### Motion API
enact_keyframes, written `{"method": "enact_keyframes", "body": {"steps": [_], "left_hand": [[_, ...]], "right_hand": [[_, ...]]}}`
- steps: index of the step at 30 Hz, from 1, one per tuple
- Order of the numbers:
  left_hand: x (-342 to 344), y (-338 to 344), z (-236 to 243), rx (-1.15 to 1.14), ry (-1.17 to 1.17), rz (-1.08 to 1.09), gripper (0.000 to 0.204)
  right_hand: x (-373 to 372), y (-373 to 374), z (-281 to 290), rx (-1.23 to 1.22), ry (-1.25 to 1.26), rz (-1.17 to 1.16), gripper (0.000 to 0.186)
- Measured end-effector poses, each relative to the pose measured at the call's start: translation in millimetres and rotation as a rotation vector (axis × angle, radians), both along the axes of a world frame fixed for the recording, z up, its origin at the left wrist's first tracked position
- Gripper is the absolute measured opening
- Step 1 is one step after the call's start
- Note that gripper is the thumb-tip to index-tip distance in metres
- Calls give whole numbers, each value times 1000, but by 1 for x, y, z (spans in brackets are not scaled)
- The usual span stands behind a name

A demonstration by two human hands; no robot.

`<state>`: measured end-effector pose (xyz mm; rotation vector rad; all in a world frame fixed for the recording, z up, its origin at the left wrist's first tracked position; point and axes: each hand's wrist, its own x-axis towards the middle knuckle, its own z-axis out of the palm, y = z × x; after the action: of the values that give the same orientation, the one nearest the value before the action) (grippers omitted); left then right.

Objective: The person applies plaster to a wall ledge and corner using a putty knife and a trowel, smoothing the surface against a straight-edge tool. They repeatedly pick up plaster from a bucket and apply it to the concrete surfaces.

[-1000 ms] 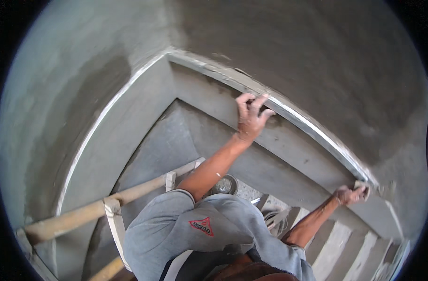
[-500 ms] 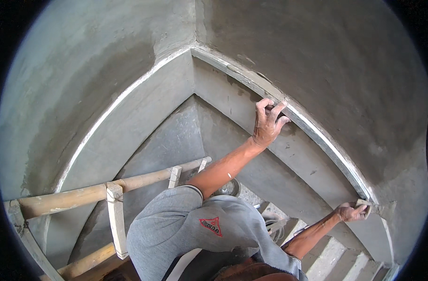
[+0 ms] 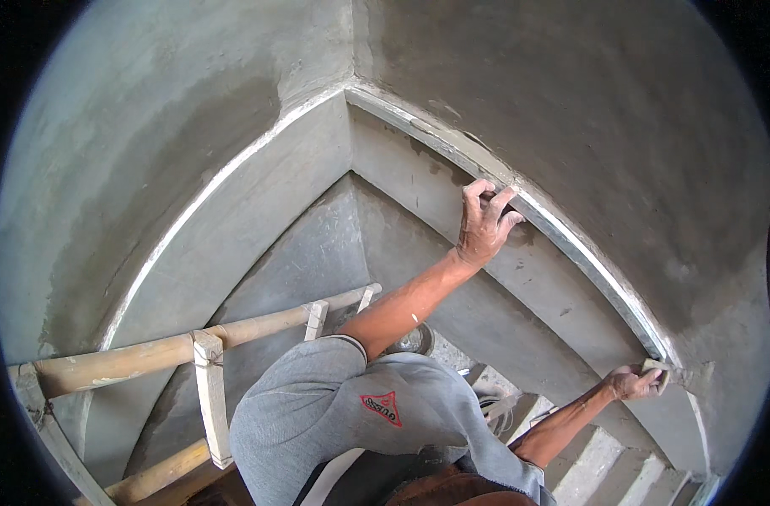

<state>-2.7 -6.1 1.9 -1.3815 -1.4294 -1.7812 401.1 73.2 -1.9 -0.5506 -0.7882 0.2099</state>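
Observation:
A long grey straightedge-like strip runs along the ledge edge beneath a band of fresh mortar, bent by the lens. My left hand is at the middle of this strip, fingers curled and thumb pressed against its lower side. Down at the strip's right end, my right hand grips a small pale block, perhaps wood; its far side touches the ledge edge. Both hands are whitened with dust or mortar.
Damp grey plastered walls meet at a corner above. A bamboo ladder or rail with white wooden crosspieces leans at lower left. Below lie a metal bucket or pot, a coiled cable and concrete steps.
Almost nothing differs; the whole view has shifted very slightly. Both hands keep their places on the strip and the block.

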Motion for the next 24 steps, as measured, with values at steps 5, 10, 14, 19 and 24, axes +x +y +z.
{"method": "enact_keyframes", "body": {"steps": [5,10,14,19,24], "left_hand": [[-1,-4,-2,-9,-2,22,56],[1,2,-2,-20,20,-2,61],[-4,1,2,-33,88,66,64],[-11,3,-4,-3,53,22,68],[-4,5,-4,-7,99,62,67]], "right_hand": [[0,-1,-3,12,-36,-45,32],[5,-11,-9,-133,-273,-338,28],[40,7,-52,-326,-914,-1109,27],[-27,-6,5,116,36,118,21],[-26,-13,12,137,88,110,21]]}}
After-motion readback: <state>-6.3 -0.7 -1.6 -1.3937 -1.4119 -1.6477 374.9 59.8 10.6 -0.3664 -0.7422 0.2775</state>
